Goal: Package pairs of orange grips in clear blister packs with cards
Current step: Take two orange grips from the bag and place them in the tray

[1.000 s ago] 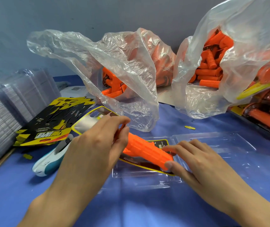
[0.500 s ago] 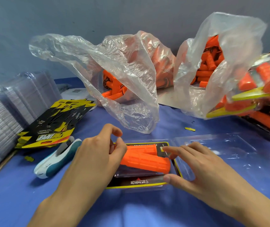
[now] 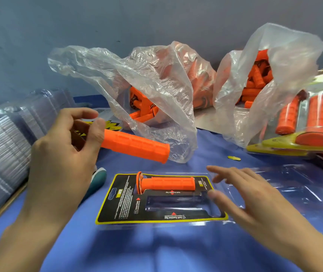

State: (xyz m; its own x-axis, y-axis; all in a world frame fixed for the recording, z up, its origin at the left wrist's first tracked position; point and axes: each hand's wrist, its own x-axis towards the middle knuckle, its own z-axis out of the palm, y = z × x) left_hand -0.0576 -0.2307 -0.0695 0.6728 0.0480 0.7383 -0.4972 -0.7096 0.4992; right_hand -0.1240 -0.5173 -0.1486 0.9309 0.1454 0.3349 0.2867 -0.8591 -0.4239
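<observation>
**A:** Half a second ago both orange pieces lie in the blister pack (image 3: pixel 274 189), under your left grip (image 3: pixel 64 154). Now only one is there.

**B:** Yes. The seated orange piece (image 3: pixel 166 183) lies in the far cavity, with its flange to the left. The near cavity (image 3: pixel 174 203) is empty. The card (image 3: pixel 121 203) now lies flat in the tray on the bench (image 3: pixel 156 252).

**A:** The other one you have lifted out. Your left grip pinches the loose orange piece (image 3: pixel 135 145) at its left end, between thumb and fingers. You hold it in the air, far and left of the pack, near the mouth of the plastic bag (image 3: pixel 147 85).

**B:** Your right grip (image 3: pixel 250 193) is released, fingers straight, over the right edge of the card. It is blurred, so I cannot tell if it touches the plastic.

**A:** For the task, I judge the pair is not complete. The pack is open, its lid half lies to the right, and one cavity waits.

**B:** Probably you want to seat this piece again in a better way. Its held end is hidden behind your thumb, so I cannot say which way it points. Bring it down parallel to the seated one, into the near cavity, before you close the lid.
</observation>
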